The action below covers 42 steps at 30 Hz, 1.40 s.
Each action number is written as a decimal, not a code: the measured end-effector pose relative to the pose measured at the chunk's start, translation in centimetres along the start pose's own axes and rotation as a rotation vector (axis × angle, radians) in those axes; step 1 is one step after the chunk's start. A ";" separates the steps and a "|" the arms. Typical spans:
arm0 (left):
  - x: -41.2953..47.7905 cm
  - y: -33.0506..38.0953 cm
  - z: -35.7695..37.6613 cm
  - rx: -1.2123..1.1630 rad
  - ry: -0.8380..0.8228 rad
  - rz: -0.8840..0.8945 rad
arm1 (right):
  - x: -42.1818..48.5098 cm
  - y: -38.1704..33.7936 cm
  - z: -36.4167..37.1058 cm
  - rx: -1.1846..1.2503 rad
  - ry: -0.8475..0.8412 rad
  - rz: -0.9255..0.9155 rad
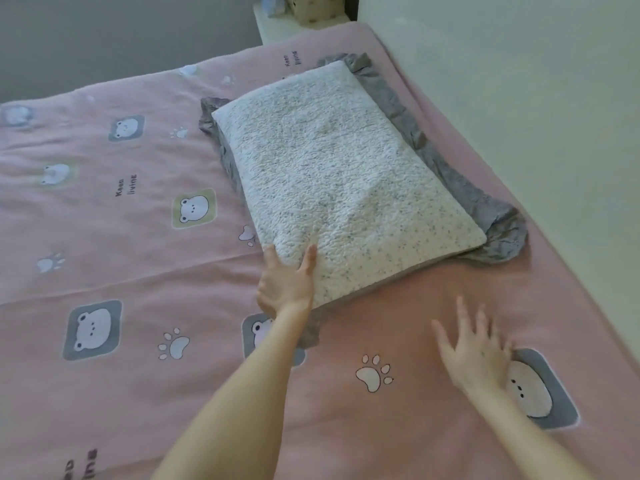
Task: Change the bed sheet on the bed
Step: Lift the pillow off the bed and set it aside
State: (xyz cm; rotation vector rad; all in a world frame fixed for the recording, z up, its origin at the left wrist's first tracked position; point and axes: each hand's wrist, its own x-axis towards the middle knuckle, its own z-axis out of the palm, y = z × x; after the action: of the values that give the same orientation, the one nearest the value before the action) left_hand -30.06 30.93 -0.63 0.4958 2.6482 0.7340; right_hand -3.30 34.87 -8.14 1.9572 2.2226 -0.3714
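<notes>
Pink sheet (391,317) under R grip (479,351), L grip (285,284) on pillow (329,174), both open

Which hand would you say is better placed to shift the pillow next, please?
The left hand, probably: it touches the pillow at its near corner, thumb on top. The right hand is spread over the pink sheet, apart from the pillow.
</notes>
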 end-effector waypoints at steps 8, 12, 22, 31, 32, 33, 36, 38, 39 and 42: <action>-10.1 -7.5 -7.2 0.051 -0.037 -0.044 | -1.8 -6.7 -7.4 0.059 -0.008 -0.241; -16.3 -13.3 -12.3 0.088 -0.064 -0.050 | -4.4 -6.4 -6.6 0.061 -0.127 -0.184; -21.2 -27.5 -15.9 0.164 -0.308 -0.264 | -12.6 -6.7 0.6 0.281 -0.309 -0.133; -8.8 -25.1 -7.5 -0.137 -0.176 -0.340 | -6.6 -11.0 1.0 0.355 -0.125 -0.021; -8.3 -24.8 -7.0 -0.121 -0.155 -0.348 | -7.0 -10.9 1.1 0.347 -0.081 -0.050; -8.3 -24.5 -6.9 -0.084 -0.139 -0.347 | -7.4 -10.8 1.1 0.343 -0.042 -0.085; -10.1 -23.7 -8.4 0.033 -0.130 -0.264 | -9.5 -9.9 -0.1 0.339 -0.041 -0.133; -12.1 -23.0 -10.1 -0.005 -0.114 -0.208 | -11.2 -9.3 -1.7 0.383 -0.070 -0.156; -13.4 -22.7 -11.2 -0.033 -0.104 -0.198 | -12.4 -9.0 -2.9 0.414 -0.075 -0.170; -18.9 -22.5 -15.2 -0.072 -0.054 -0.187 | -17.9 -7.2 -6.7 0.444 -0.057 -0.236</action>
State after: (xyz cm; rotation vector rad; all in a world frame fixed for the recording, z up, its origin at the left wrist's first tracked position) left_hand -25.08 -1.41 3.78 0.2414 2.5642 0.7442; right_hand -7.73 18.96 3.82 1.8308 2.5043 -1.0159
